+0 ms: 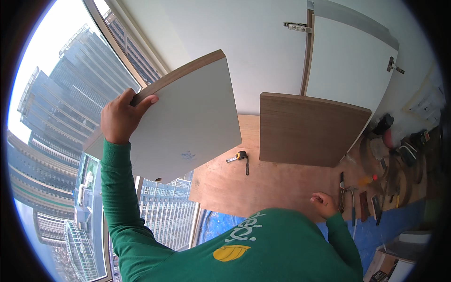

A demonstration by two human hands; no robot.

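Your left hand [120, 116] grips the slanting brown edge of the flat, white, four-sided panel [190, 113], left of the black-and-yellow tape measure [241, 155]; your loosely curled right hand [325, 205] sits apart, right of that tape.

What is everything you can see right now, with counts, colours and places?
White panel: 1, white with brown edge, left of centre
Brown panel: 1, brown, upright on the worktop
Hinged panel: 1, white, behind the brown panel
Hinges: 2, metallic, on the hinged panel
Tape measure: 1, black and yellow, on the worktop
Worktop: 1, light brown, centre
Hand tools: several, mixed colours, worktop's right side
Blue sheeting: count unclear, blue, below the worktop
Buildings: several, grey-blue, outside, left
Shirt: 1, green, bottom
Left hand: 1, bare, gripping the white panel
Right hand: 1, bare, near the tools
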